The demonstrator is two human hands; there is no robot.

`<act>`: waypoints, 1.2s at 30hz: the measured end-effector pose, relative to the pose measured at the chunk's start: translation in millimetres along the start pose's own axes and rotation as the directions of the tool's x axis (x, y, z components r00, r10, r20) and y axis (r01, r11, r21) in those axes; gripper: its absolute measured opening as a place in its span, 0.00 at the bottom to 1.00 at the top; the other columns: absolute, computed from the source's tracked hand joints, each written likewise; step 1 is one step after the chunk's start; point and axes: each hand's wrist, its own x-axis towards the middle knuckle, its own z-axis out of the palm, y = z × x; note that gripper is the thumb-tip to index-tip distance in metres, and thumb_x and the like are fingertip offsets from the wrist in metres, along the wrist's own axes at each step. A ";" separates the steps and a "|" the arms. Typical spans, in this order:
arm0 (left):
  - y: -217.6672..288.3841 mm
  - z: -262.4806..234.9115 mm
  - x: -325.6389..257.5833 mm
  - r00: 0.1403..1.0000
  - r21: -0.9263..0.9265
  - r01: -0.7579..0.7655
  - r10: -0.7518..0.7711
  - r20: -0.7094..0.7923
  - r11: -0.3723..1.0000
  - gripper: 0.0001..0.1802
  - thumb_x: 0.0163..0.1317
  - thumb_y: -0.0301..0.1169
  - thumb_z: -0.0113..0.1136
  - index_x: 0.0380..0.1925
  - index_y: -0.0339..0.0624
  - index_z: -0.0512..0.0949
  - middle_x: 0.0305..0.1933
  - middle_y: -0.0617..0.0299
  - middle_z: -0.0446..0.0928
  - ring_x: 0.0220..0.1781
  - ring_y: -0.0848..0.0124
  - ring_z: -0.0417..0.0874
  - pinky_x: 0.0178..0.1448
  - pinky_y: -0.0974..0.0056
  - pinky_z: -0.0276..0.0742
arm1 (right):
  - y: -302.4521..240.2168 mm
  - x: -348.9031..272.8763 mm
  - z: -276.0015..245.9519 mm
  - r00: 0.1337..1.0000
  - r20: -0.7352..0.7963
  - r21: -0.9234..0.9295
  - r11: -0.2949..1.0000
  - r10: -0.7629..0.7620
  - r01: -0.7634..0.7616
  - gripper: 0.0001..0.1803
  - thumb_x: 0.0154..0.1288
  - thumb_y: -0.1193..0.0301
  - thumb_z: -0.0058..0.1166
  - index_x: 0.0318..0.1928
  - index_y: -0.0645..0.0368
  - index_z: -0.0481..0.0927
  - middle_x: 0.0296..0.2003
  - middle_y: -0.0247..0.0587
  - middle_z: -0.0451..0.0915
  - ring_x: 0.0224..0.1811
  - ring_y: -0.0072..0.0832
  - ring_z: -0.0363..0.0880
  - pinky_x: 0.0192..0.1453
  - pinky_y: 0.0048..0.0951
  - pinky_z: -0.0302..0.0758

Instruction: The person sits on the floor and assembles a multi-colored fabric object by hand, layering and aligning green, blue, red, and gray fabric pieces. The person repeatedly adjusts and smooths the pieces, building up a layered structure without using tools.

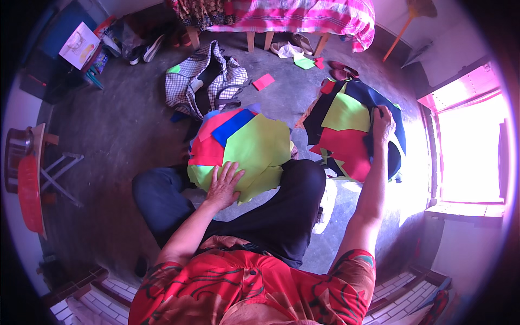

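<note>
My left hand [223, 187] lies flat, fingers spread, on a large lime-green cloth piece [259, 142] in front of my crossed legs. That piece tops a stack, with a blue strip [233, 128] and red pieces [207, 151] showing at its left. To the right, my right hand [383, 124] reaches onto a second heap of cloth pieces. Its fingers are curled in at a dark navy piece [374, 96], their tips partly hidden. A lime piece [345, 112] and a red piece [346, 149] lie on that heap beside the hand.
A checked bag [181, 89] sits open beyond the left stack. Scraps, among them a pink-red one [264, 82], lie on the floor [124, 135]. Shoes [344, 70] lie near a cloth-covered bed [303, 16]. A folding stand [62, 173] is at left, a bright window [471, 151] at right.
</note>
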 end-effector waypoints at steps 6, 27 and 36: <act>-3.8 3.4 -4.6 0.997 0.006 -0.035 0.035 -0.069 0.999 0.46 0.47 0.42 0.68 0.67 0.52 0.58 0.74 0.56 0.46 0.77 0.58 0.41 0.75 0.41 0.33 | 19.4 6.1 -4.6 0.923 0.083 0.521 0.774 0.375 -0.361 0.12 0.61 0.65 0.60 0.43 0.53 0.84 0.32 0.28 0.81 0.32 0.16 0.73 0.38 0.20 0.69; -22.6 7.2 -62.3 0.992 -0.011 -0.041 0.039 -0.122 0.999 0.45 0.49 0.43 0.65 0.68 0.56 0.55 0.75 0.59 0.45 0.77 0.60 0.41 0.75 0.43 0.30 | -121.7 -106.8 -131.6 0.957 0.289 0.921 -0.261 -0.038 -0.289 0.15 0.62 0.75 0.55 0.50 0.60 0.76 0.42 0.36 0.79 0.44 0.24 0.77 0.49 0.26 0.74; -34.5 3.7 -90.9 0.979 -0.102 -0.118 0.098 -0.181 0.988 0.46 0.46 0.47 0.68 0.65 0.53 0.60 0.73 0.58 0.52 0.76 0.57 0.48 0.74 0.42 0.37 | -217.9 -238.1 -46.4 0.833 0.464 0.831 -0.176 -0.300 -0.527 0.15 0.61 0.76 0.55 0.50 0.61 0.76 0.42 0.37 0.79 0.44 0.25 0.77 0.50 0.26 0.74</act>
